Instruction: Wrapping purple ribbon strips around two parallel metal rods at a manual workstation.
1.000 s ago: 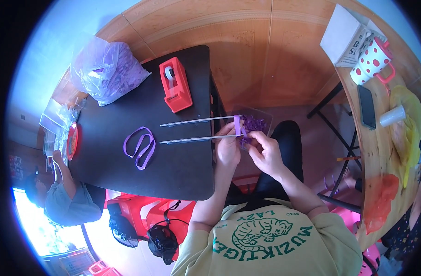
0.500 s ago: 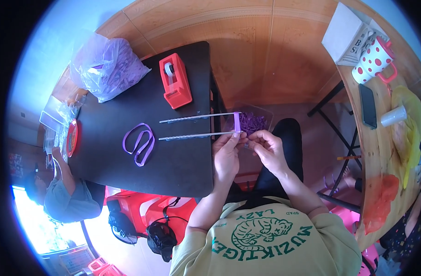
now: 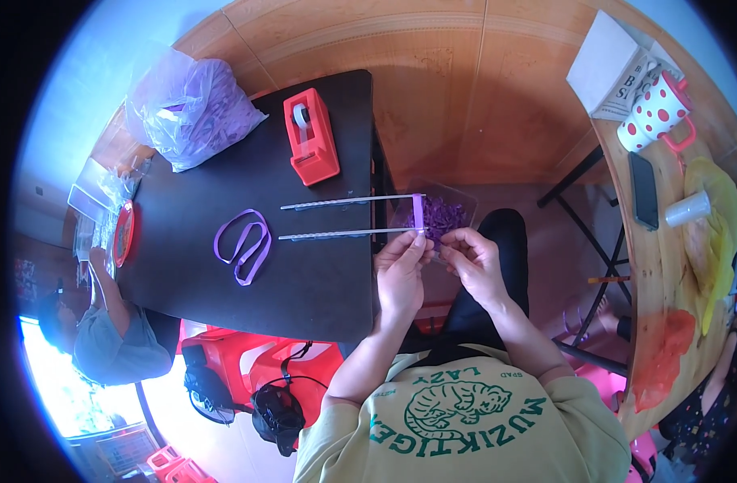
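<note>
Two thin metal rods (image 3: pixel 336 233) lie side by side on the dark table and stick out past its right edge. A purple ribbon (image 3: pixel 418 212) spans their free ends. My left hand (image 3: pixel 401 270) pinches the ribbon at the tip of the nearer rod, thumb uppermost. Close by on the right, my right hand (image 3: pixel 475 262) has its thumb and fingers pressed together; what lies between them is too small to make out. Beneath the rod ends, a clear tray (image 3: pixel 471 196) holds a heap of short purple ribbon pieces (image 3: pixel 445 217).
On the dark table (image 3: pixel 304 282) lie a looped purple ribbon (image 3: pixel 257 259), a red tape dispenser (image 3: pixel 310 141) and a stuffed plastic bag (image 3: pixel 187 113). A person (image 3: pixel 119 342) sits at its left. Rightward, a wooden table (image 3: pixel 618 394) bears a dotted cup (image 3: pixel 654 113) and a phone (image 3: pixel 644 189).
My hands stay at the nearer rod's end, with the right fingers shifted slightly rightward from the left ones. The whole view has moved a little.
</note>
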A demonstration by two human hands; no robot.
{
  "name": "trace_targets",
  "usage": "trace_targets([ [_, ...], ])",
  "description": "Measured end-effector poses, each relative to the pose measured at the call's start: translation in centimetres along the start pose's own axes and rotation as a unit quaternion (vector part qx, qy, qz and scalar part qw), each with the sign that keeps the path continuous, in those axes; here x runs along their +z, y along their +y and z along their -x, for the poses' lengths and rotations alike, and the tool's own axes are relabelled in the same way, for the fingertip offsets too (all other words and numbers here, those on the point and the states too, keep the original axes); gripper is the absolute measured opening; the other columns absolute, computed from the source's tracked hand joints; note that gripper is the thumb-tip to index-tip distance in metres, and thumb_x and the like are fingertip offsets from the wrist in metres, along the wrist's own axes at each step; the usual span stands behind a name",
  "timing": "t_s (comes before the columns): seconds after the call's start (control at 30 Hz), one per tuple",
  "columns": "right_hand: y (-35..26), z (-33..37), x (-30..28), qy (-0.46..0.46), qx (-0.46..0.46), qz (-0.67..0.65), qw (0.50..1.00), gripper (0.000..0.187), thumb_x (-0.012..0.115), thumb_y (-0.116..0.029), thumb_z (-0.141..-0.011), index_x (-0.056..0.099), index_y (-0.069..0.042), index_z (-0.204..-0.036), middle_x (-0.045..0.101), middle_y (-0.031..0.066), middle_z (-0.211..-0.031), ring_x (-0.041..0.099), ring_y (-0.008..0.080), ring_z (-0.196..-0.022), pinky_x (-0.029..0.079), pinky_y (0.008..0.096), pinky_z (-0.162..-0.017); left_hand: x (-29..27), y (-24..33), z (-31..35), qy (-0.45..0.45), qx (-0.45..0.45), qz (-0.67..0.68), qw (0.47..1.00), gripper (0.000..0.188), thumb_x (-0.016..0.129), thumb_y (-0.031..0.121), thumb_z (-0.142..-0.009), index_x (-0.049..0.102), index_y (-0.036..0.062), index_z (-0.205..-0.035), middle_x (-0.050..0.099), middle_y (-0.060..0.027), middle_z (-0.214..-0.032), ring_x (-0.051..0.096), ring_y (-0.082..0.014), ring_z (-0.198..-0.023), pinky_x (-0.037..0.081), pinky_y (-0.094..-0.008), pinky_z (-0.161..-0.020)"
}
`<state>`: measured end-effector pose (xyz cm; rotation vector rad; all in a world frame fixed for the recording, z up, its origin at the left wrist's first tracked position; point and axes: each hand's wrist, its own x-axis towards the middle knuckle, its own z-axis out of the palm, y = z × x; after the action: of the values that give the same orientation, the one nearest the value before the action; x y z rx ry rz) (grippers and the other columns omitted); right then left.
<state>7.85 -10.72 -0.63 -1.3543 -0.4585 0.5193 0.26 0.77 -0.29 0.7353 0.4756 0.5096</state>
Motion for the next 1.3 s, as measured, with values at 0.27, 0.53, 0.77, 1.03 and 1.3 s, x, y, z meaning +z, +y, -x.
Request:
trace_targets([
  [0.27, -0.4, -0.1, 0.1, 0.004, 0.000, -0.001, 1.000, 0.010, 0.059, 0.003, -0.085, 0.060, 0.001, -0.095, 0.062, 0.0013, -0.076, 0.055, 0.0038, -0.064, 0.044, 0.0184, -0.056, 0.3, 0.0, 0.4, 0.009, 0.009, 0.025, 1.000, 0.009, 0.060, 0.003, -0.089, 0.066, 0.0030, -0.096, 0.067, -0.0076, -0.086, 0.063, -0.0149, -0.075, 0.049, -0.0263, -0.072],
  [0.53, -0.3, -0.2, -0.1, 0.012, 0.026, -0.009, 1.000, 0.010, 0.059, 0.003, -0.086, 0.060, 0.001, -0.095, 0.061, 0.0015, -0.076, 0.055, 0.0042, -0.064, 0.044, 0.0183, -0.056, 1.5, 0.5, 1.0, 0.008, 0.032, 0.035, 0.999, 0.008, 0.059, 0.002, -0.089, 0.066, 0.0017, -0.093, 0.066, -0.0071, -0.084, 0.062, -0.0139, -0.074, 0.050, -0.0258, -0.073],
  [0.77, -0.3, -0.6, -0.4, 0.008, 0.027, -0.014, 1.000, 0.011, 0.059, 0.003, -0.086, 0.060, 0.000, -0.097, 0.061, 0.0013, -0.076, 0.055, 0.0041, -0.064, 0.044, 0.0182, -0.056, 2.3, 1.2, 1.2, 0.031, 0.028, 0.037, 0.998, 0.006, 0.059, -0.001, -0.088, 0.065, -0.0005, -0.090, 0.066, -0.0076, -0.082, 0.061, -0.0137, -0.071, 0.050, -0.0255, -0.071],
  [1.03, -2.0, -1.8, -1.6, 0.025, 0.043, -0.019, 0.999, 0.012, 0.060, 0.002, -0.084, 0.062, 0.000, -0.096, 0.062, 0.0020, -0.076, 0.055, 0.0050, -0.062, 0.044, 0.0182, -0.055, 2.8, 2.5, 1.4, 0.032, -0.014, 0.072, 0.997, 0.021, 0.052, 0.021, -0.094, 0.061, 0.0027, -0.089, 0.061, -0.0075, -0.082, 0.058, -0.0156, -0.077, 0.046, -0.0298, -0.076],
  [1.3, -7.2, -8.6, 0.3, -0.045, -0.030, 0.052, 0.997, 0.012, 0.062, -0.008, -0.088, 0.063, 0.000, -0.097, 0.063, 0.0023, -0.080, 0.056, 0.0055, -0.068, 0.045, 0.0175, -0.059, 2.7, 2.9, 1.5, 0.019, -0.063, 0.095, 0.993, 0.031, 0.048, 0.035, -0.097, 0.057, 0.0081, -0.086, 0.059, -0.0040, -0.080, 0.057, -0.0152, -0.079, 0.043, -0.0299, -0.077],
])
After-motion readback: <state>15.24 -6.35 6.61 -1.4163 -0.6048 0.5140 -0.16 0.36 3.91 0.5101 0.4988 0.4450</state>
